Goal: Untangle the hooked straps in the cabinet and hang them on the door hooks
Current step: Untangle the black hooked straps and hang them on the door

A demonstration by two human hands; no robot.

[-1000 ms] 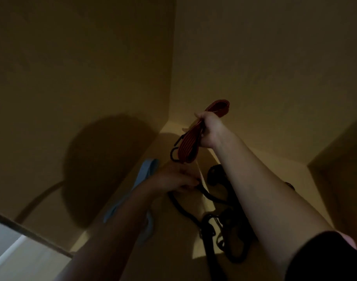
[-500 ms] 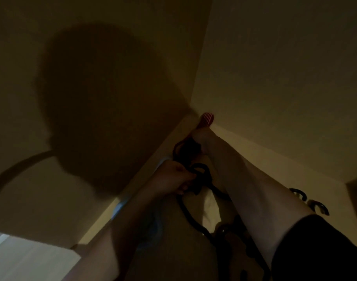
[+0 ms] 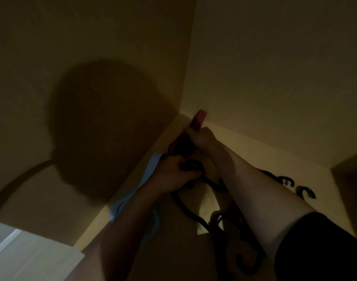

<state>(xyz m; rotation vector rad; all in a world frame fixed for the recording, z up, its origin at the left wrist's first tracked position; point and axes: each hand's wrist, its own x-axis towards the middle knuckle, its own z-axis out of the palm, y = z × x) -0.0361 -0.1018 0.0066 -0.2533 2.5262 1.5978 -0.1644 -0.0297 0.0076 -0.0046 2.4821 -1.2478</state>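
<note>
It was the dim inside of a storage cabinet (image 3: 275, 67); plain tan panels (image 3: 92, 37) met in a corner; hooked black straps (image 3: 190, 214) lay tangled on its shelf (image 3: 244, 142).

Deep in a dim tan cabinet (image 3: 254, 78), the right hand (image 3: 202, 138) grips a flat red ribbed strap (image 3: 199, 118), whose end pokes out at twelve o'clock of the fist. At seven o'clock from it, the left hand (image 3: 171, 173) curls round a black looped cord (image 3: 194, 165). A pale blue flat strap (image 3: 116, 207) lies at eight o'clock of that hand, and two black C-shaped hooks (image 3: 287, 180) sit at three o'clock.

A round shadow (image 3: 104, 126) falls above a pale white panel (image 3: 31, 258).
</note>
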